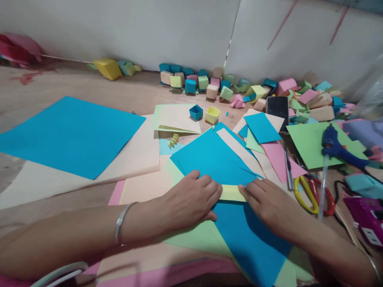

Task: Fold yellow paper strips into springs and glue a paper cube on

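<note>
A narrow pale yellow paper strip lies across a large blue paper sheet. At the strip's left end, my left hand is closed, its curled fingers pressing the paper down. My right hand grips the right end, thumb and fingertips together on it. Only the strip's middle shows; both ends are hidden under my fingers. Just beyond the hands, a long cream strip rests slantwise on the blue paper. Small open paper boxes, one blue and one yellow, stand farther back.
Many folded paper boxes line the wall. To the right are yellow-and-red-handled scissors, a cutter knife, a blue glue gun, a phone and a purple device. A big blue sheet lies left.
</note>
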Available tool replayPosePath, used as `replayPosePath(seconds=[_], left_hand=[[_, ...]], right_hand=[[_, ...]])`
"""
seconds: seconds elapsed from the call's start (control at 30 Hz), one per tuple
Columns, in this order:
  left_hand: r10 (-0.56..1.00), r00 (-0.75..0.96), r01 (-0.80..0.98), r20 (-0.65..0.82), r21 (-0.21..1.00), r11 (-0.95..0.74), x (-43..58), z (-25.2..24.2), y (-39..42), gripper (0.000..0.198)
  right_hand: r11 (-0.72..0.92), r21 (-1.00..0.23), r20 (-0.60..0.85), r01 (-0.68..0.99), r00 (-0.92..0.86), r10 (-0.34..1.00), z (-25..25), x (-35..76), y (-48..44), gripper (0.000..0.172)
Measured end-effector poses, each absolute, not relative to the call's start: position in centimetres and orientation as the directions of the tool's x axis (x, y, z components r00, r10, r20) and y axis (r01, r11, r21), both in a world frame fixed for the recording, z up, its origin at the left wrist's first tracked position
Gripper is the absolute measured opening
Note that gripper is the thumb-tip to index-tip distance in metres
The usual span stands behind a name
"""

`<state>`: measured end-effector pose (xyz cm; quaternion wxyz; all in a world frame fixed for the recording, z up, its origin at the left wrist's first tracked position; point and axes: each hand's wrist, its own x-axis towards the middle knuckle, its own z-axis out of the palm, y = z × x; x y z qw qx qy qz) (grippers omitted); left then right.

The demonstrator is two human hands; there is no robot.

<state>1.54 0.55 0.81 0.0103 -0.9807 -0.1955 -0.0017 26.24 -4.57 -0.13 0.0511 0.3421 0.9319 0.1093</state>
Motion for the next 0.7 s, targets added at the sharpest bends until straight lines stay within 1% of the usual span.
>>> replayPosePath(seconds=[0.13, 0.27, 0.33, 0.57, 0.7], left_hand=[[0.395, 0.918, 0.395, 0.028, -0.010, -0.919, 1.4, 0.2, 0.8, 0.055], [0.396, 0.918, 0.397, 0.035, -0.026, -0.918, 0.8, 0.6, 0.6, 0.046], [0.402, 0.916, 0.402, 0.003, -0.044, -0.915, 0.4, 1.1, 0.4, 0.040], [0.526, 0.841, 0.522, -0.123, -0.067, -0.850, -2.0, 2.3, 0.9, 0.032], [0.527, 0.829, 0.532, -0.187, -0.025, -0.846, -3.6, 3.8, 1.1, 0.021]], right_hand=[[0.729, 0.245, -0.025, 0.639, -0.747, 0.664, 0.0, 26.3, -4.8, 0.026], [0.715, 0.244, -0.028, 0.655, -0.732, 0.681, 0.0, 26.1, -4.9, 0.023], [0.716, 0.231, -0.031, 0.658, -0.731, 0.682, 0.0, 26.1, -4.9, 0.023], [0.723, 0.213, 0.012, 0.657, -0.742, 0.671, -0.4, 26.5, -4.7, 0.027], [0.729, 0.200, 0.045, 0.654, -0.749, 0.661, -0.7, 26.5, -4.7, 0.024]])
